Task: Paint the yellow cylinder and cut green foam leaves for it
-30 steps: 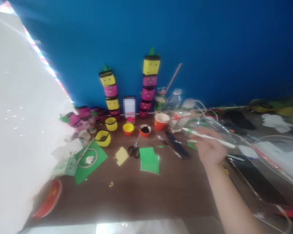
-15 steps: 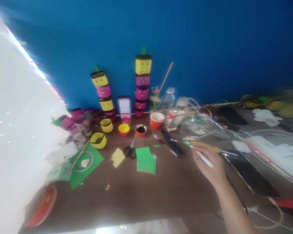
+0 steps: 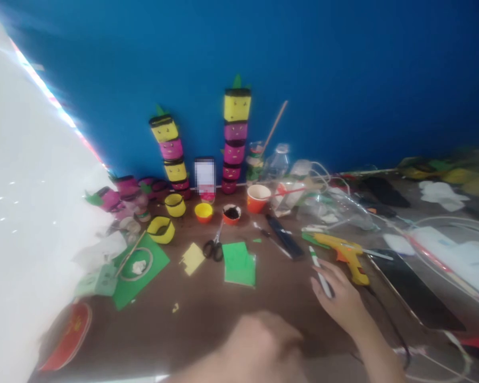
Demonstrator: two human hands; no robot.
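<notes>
My right hand (image 3: pixel 339 298) is closed around a white pen (image 3: pixel 321 276) with a green band near its far end, low over the table at the right. Just beyond that hand lies a yellow hot glue gun (image 3: pixel 347 252), a glue stick poking out of its back. From the bottom edge my left hand (image 3: pixel 263 340) reaches in over the table, smeared by motion; its fingers are hard to make out. Ahead of it lie a stack of green paper (image 3: pixel 239 266), black-handled scissors (image 3: pixel 213 250) and a cut yellow sheet (image 3: pixel 192 259).
Two yellow rings (image 3: pixel 162 230) and small paper cups (image 3: pixel 203 213) stand farther back. Two tall stacks of yellow and purple faces (image 3: pixel 235 143) lean on the blue wall. A dark tablet-like slab (image 3: pixel 415 292), cables and clear plastic crowd the right side.
My right hand has come down and toward me with the pen, uncovering the glue gun. My left hand has come into view at the bottom.
</notes>
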